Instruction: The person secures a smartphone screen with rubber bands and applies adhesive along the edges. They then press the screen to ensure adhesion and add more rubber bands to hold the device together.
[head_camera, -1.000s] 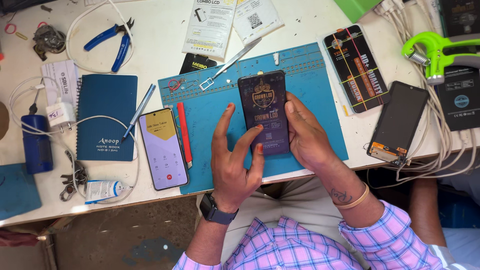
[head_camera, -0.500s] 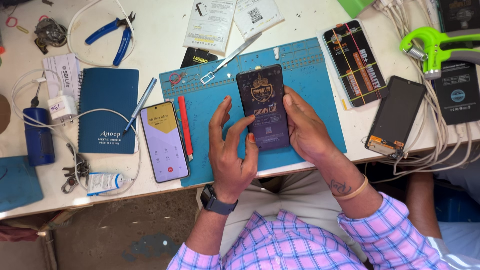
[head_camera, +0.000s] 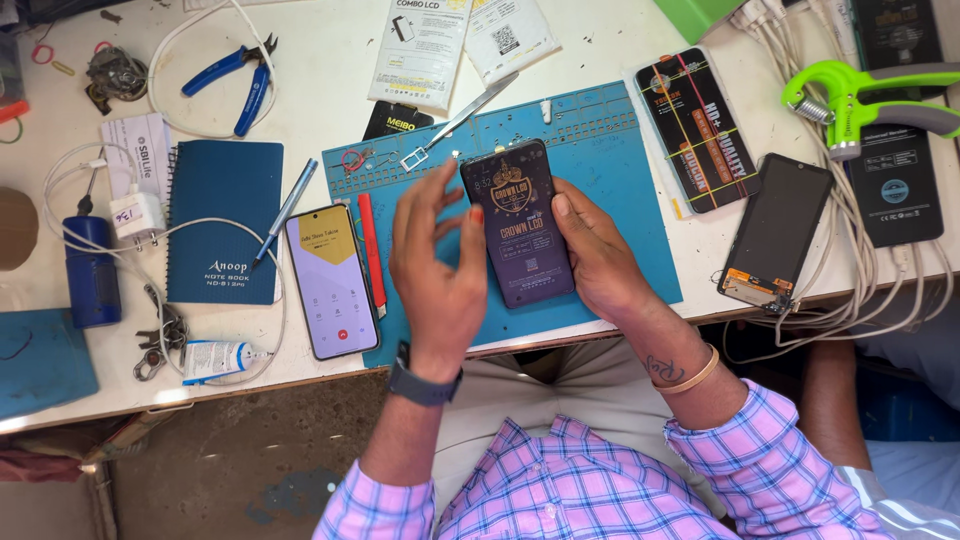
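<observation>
Both hands at phone screen (head_camera: 518, 222), upright, long axis away; right hand (head_camera: 600, 255) grips, left hand (head_camera: 435, 270) open.

Both forearms reach forward from rolled pink-checked sleeves, wrists roughly level and near each other. The left hand (head_camera: 437, 262) is raised with its back to the camera, fingers spread and slightly curled, thumb out to the right, a dark watch at the wrist. The right hand (head_camera: 598, 256) lies lower, its grip closed, thumb pointing forward, a thin band round the wrist.
</observation>
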